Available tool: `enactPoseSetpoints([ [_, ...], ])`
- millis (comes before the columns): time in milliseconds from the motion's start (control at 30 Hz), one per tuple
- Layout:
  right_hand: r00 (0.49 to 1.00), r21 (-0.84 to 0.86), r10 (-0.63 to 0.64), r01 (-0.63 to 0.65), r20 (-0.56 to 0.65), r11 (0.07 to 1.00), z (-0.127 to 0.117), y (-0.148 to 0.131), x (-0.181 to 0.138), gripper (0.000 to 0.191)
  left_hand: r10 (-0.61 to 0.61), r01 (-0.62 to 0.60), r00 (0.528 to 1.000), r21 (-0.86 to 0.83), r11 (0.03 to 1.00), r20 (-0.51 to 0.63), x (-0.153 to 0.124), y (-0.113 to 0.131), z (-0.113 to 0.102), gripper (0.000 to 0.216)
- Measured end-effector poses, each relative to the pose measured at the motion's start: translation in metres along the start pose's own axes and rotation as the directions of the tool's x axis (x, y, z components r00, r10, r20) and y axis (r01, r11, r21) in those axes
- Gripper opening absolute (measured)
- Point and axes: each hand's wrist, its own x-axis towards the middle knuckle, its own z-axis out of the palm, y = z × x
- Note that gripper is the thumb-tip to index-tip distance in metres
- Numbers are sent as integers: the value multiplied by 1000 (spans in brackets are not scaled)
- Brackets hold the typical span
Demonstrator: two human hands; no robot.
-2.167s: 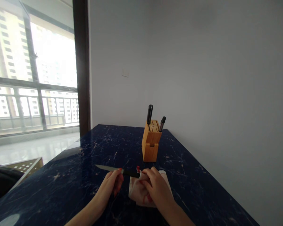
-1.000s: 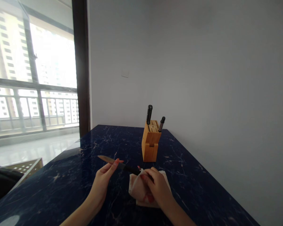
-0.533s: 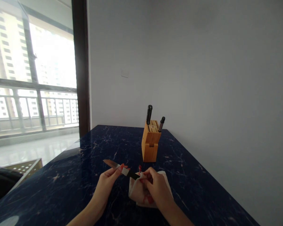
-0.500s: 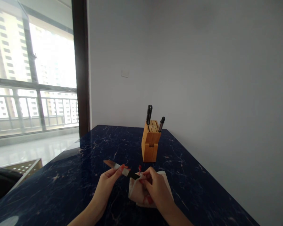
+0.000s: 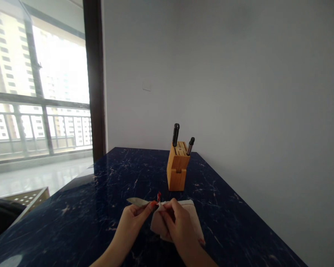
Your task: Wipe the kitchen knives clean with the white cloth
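Observation:
A kitchen knife [image 5: 138,201] is pinched in my left hand [image 5: 136,217], its blade pointing left above the table. Its dark handle is mostly hidden between my two hands. My right hand [image 5: 176,218] grips a corner of a white cloth [image 5: 196,218] with red markings, right beside the left fingertips. Part of the cloth hangs below the fingers, and the rest spreads to the right under my right hand. A small red piece [image 5: 159,195] sticks up at the pinched corner; I cannot tell whether it belongs to the cloth.
Beyond my hands stands a wooden knife block [image 5: 177,172] holding a black-handled knife [image 5: 176,134] and a second tool [image 5: 190,145] with a dark and metal handle. The dark blue marbled table [image 5: 133,167] runs to the wall. A light perforated chair or crate [image 5: 30,198] sits at left.
My left hand has shifted slightly right and down, and the knife blade has turned flatter. My right hand has drawn the cloth corner left, against the left fingers.

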Motion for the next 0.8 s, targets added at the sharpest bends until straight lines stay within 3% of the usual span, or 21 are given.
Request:
enactPoseSetpoints([
  [267, 1000, -47, -8, 7, -14, 999, -2, 2, 2, 10, -31, 30, 998, -29, 999, -54, 0, 4, 1, 24],
  [500, 1000, -74, -6, 5, -16, 997, -3, 14, 5, 11, -25, 16, 985, -57, 998, -169, 3, 9, -4, 34],
  [800, 999, -106, 35, -38, -29, 994, -5, 15, 5, 12, -56, 42, 981, -74, 996, -187, 4, 10, -7, 35],
])
